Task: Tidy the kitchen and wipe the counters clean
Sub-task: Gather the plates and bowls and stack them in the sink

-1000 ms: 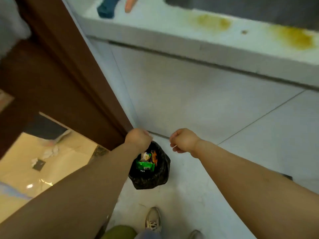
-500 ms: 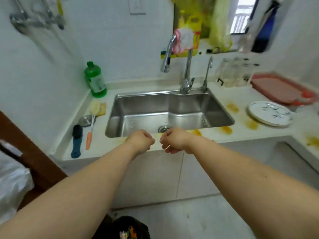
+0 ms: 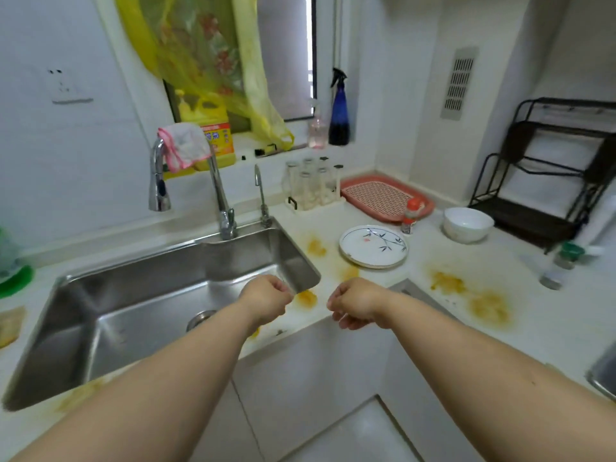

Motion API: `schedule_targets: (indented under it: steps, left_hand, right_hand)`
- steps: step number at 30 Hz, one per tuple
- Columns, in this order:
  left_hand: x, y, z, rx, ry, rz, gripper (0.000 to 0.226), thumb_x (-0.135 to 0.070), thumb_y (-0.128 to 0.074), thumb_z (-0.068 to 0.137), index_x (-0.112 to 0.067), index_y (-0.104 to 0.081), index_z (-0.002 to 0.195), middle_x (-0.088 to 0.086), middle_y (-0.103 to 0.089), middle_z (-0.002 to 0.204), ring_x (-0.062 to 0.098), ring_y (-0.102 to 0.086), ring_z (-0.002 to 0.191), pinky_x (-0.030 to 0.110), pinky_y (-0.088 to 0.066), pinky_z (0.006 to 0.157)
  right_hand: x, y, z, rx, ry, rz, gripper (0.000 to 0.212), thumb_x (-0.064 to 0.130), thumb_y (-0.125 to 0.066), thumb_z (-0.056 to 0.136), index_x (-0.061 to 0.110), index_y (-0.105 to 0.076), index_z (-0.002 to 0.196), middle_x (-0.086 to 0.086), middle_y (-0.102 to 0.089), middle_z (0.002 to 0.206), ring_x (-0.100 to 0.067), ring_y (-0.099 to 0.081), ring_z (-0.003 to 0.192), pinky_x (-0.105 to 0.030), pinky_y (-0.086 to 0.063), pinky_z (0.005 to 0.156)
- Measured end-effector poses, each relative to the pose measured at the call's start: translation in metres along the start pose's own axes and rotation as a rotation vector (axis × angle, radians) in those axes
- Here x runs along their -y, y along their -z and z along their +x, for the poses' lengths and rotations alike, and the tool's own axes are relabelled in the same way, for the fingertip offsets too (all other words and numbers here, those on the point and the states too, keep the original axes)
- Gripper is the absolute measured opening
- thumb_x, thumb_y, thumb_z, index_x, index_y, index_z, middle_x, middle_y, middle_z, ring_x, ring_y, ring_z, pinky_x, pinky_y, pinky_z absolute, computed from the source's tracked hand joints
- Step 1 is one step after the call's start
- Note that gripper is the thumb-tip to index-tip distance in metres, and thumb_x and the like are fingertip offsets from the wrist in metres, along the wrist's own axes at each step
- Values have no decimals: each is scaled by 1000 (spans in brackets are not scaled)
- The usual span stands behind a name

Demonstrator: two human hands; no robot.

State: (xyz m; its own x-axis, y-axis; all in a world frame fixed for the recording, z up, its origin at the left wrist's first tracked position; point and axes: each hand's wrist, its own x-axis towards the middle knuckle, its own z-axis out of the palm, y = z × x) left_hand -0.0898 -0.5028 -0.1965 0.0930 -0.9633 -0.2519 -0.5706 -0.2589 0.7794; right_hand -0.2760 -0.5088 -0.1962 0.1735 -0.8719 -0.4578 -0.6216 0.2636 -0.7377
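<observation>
Both my arms reach out over the front edge of the white counter. My left hand is curled into a fist over the right corner of the steel sink and holds nothing I can see. My right hand is also a fist, just right of it and apart from it. Yellow-orange stains mark the counter beside the sink, near the plate and at the right. A white cloth with pink trim hangs over the faucet.
On the counter stand a painted plate, a white bowl, a red-capped bottle, a pink tray, a rack of glass bottles and a green-capped jar. A black wire rack fills the right corner.
The view has swung up from the floor and the black rubbish bag to the sink, then right along the counter. Both hands stay in fists and have drawn a little apart.
</observation>
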Motion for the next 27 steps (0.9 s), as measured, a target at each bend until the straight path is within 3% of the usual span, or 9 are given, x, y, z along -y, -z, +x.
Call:
schedule_targets:
  steps: [8, 14, 19, 24, 27]
  left_hand:
    - [-60, -85, 68, 121, -39, 73, 8, -21, -60, 88, -15, -60, 82, 0, -61, 79, 16, -62, 73, 22, -46, 64]
    - [-79, -118, 136, 130, -40, 121, 5, -22, -60, 87, -18, -57, 87, 3, -63, 92, 24, -64, 91, 27, -48, 73]
    - [-87, -129, 214, 129, -62, 245, 29, -23, -56, 90, -11, -52, 117, 7, -58, 117, 28, -58, 105, 27, -44, 82]
    - [-95, -136, 291, 126, -36, 292, 45, -21, -52, 92, -1, -42, 132, 17, -48, 135, 33, -50, 119, 31, -42, 92]
    - [-97, -144, 322, 151, -7, 335, 45, -17, -49, 93, -1, -41, 133, 19, -46, 138, 34, -46, 124, 32, -40, 98]
  right_hand:
    - [-79, 107, 43, -91, -150, 80, 9, 10, -50, 94, 5, -56, 98, -13, -60, 85, -19, -58, 61, -23, -46, 55]
    - [-101, 147, 81, -208, -222, 149, 8, 8, -50, 94, 8, -54, 87, -12, -59, 77, -18, -55, 55, -23, -45, 53]
    - [-102, 165, 124, -326, -289, 196, 27, 4, -48, 93, 10, -47, 67, -14, -57, 71, -26, -54, 58, -28, -45, 57]
    - [-99, 178, 169, -480, -370, 246, 5, 5, -49, 89, 6, -49, 84, -27, -64, 90, -31, -58, 70, -36, -46, 63]
    - [-107, 181, 193, -526, -426, 274, 10, 7, -48, 86, 9, -48, 77, -24, -63, 88, -29, -57, 68, -35, -45, 61]
